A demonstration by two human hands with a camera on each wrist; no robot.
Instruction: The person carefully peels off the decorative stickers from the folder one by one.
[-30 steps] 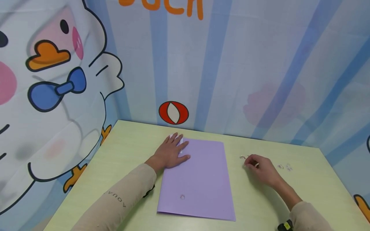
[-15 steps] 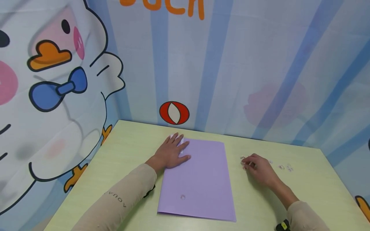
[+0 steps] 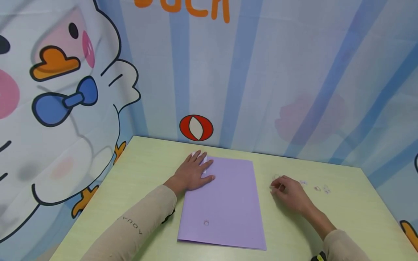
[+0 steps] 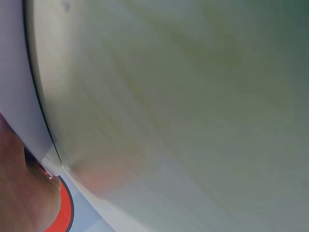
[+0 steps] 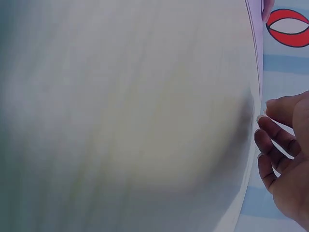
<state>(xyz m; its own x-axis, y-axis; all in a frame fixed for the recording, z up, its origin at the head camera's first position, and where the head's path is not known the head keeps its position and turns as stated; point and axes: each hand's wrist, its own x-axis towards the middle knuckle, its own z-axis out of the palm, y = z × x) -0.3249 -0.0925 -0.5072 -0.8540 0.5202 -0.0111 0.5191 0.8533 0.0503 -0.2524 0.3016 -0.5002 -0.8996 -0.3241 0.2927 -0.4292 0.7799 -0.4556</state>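
Note:
A purple folder or folded sheet lies upright on the pale yellow table. My left hand rests spread on its upper left corner, over a white strip. The left wrist view shows only part of that hand. On the folder's lower part sits a small translucent ring-like piece. To the right of the folder, my right hand pinches a tiny whitish translucent piece between thumb and forefinger, just above the table. In the right wrist view the right hand has its fingers curled.
Several small translucent pieces lie on the table around the right hand: one pale piece behind the fingertips, a purplish one, a ring-like one and a cluster. A printed cloth backdrop hangs behind the table.
My right hand has shifted slightly left and toward me, now with a tiny whitish piece at its fingertips. More pieces behind it have come into sight. The left hand has stayed still.

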